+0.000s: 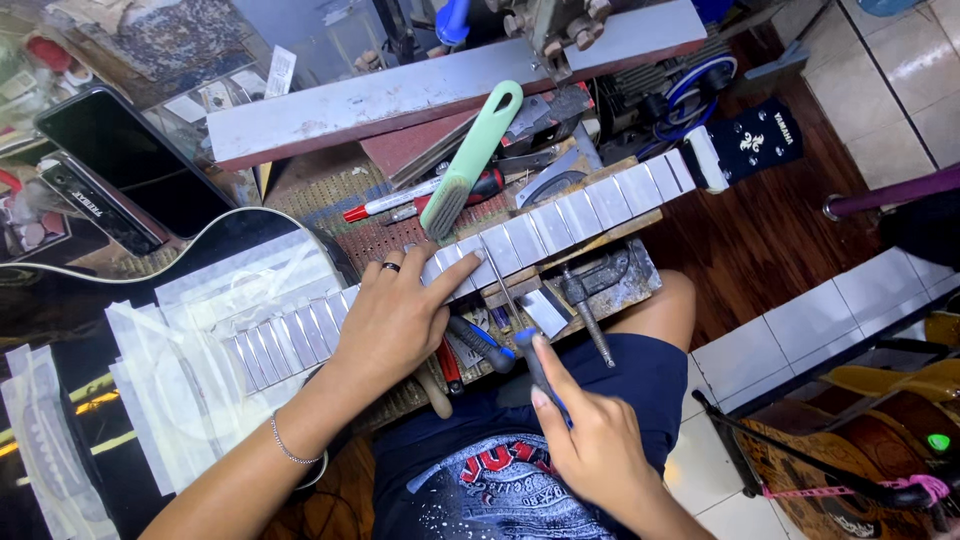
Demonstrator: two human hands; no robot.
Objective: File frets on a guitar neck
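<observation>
A guitar neck (pixel 590 210) lies across the workbench, its fretboard covered in strips of silvery tape with the frets left bare. My left hand (pixel 395 315), wearing a ring and a thin bracelet, lies flat on the neck and presses it down. My right hand (pixel 590 440) grips the blue handle of a thin metal file (pixel 503 280), whose shaft lies along a fret just right of my left fingers. The black headstock (pixel 750 140) points to the upper right. The glossy black guitar body (pixel 60 300) sits at the left, shielded with clear plastic sheets (pixel 180 350).
A green-handled brush (pixel 475 160) and a red marker (pixel 400 203) lie beyond the neck. A long grey metal bar (pixel 420 90) crosses the back. A screwdriver (pixel 480 340) and a small hammer (pixel 590 320) rest near my hands. Another guitar (pixel 860 440) stands at the lower right on the tiled floor.
</observation>
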